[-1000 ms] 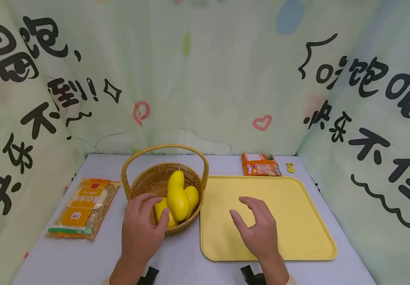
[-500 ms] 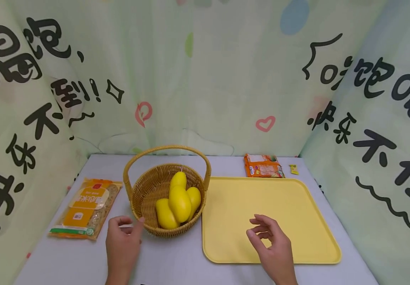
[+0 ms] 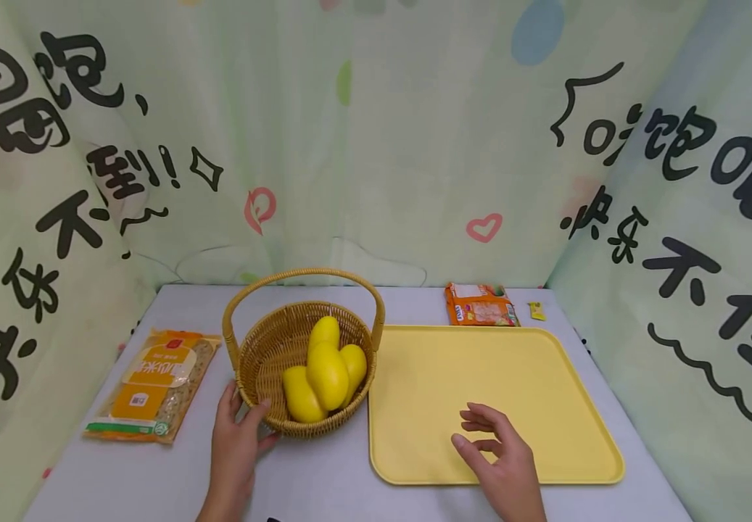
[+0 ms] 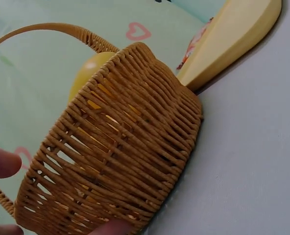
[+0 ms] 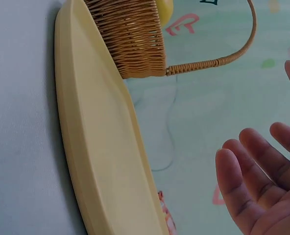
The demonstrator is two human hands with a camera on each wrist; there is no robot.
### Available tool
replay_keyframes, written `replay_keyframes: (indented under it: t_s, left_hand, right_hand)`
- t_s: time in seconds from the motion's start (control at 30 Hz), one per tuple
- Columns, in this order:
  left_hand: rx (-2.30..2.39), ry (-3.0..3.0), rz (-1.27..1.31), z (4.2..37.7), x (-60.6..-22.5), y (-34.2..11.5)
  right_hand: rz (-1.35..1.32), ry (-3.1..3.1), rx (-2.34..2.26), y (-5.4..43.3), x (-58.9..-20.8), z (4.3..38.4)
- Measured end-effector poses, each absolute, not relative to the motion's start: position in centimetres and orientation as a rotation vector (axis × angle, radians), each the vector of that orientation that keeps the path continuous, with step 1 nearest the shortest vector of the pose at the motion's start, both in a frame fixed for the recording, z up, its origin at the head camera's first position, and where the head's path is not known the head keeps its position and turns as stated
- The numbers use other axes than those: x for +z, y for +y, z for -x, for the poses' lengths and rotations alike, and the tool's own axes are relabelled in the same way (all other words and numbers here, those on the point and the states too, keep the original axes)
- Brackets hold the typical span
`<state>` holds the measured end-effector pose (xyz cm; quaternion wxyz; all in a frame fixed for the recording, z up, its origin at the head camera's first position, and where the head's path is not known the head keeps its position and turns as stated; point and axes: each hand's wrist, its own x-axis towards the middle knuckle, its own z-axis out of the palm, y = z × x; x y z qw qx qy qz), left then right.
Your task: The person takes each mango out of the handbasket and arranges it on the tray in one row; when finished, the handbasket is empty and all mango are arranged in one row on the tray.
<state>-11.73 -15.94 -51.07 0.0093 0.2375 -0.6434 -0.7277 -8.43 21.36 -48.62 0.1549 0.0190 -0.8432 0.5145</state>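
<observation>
A round brown wicker basket point(image 3: 265, 362) with a tall arched handle stands left of the middle, holding several yellow mangoes point(image 3: 328, 377). My left hand point(image 3: 235, 446) is at the front left of the basket, fingers spread around its outer wall and thumb close to the rim. In the left wrist view, fingertips point(image 4: 113, 227) overlap the lower weave of the basket. My right hand point(image 3: 500, 457) hovers over the front of the yellow tray point(image 3: 493, 348), fingers loosely bent and nothing in them. From the right wrist, its relaxed fingers point(image 5: 230, 176) show apart from the tray.
A plastic bag of grain point(image 3: 154, 388) with an orange label lies left of the basket. Behind the tray are an orange snack packet point(image 3: 480, 304) and a small yellow sachet point(image 3: 536, 311). Printed curtains point(image 3: 376, 159) enclose the table point(image 3: 323, 478) at the back and sides.
My left hand drew back from over the basket, then moved forward to its front left side. My right hand lowered toward the tray's front and its fingers bent more. The mangoes stayed in place.
</observation>
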Motion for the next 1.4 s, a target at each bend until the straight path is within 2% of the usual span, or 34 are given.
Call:
replay_keyframes:
  t_s: [0.43, 0.67, 0.93, 1.17, 1.4]
  left_hand:
    - [-2.335, -1.846, -0.769, 12.1, -51.8, -15.8]
    - [-2.368, -1.773, -0.81, 11.9, -52.2, -15.5]
    - [-2.376, -1.767, -0.778, 11.6, -51.9, -15.9]
    - [-2.381, -1.798, -0.792, 11.5, -51.7, -16.0]
    - [-2.364, -1.831, -0.795, 11.5, -51.8, -15.9]
  right_hand:
    - [-0.204, -2.416, 1.594, 20.1, -48.8, 10.4]
    - [-0.167, -2.452, 1.505, 18.8, -47.3, 11.7]
    - [-0.277, -2.46, 1.535, 16.2, -44.8, 13.5]
    - [-0.499, -2.569, 1.467, 12.6, -43.0, 15.3]
    - [-0.812, -2.776, 1.115, 8.6, -43.0, 16.6]
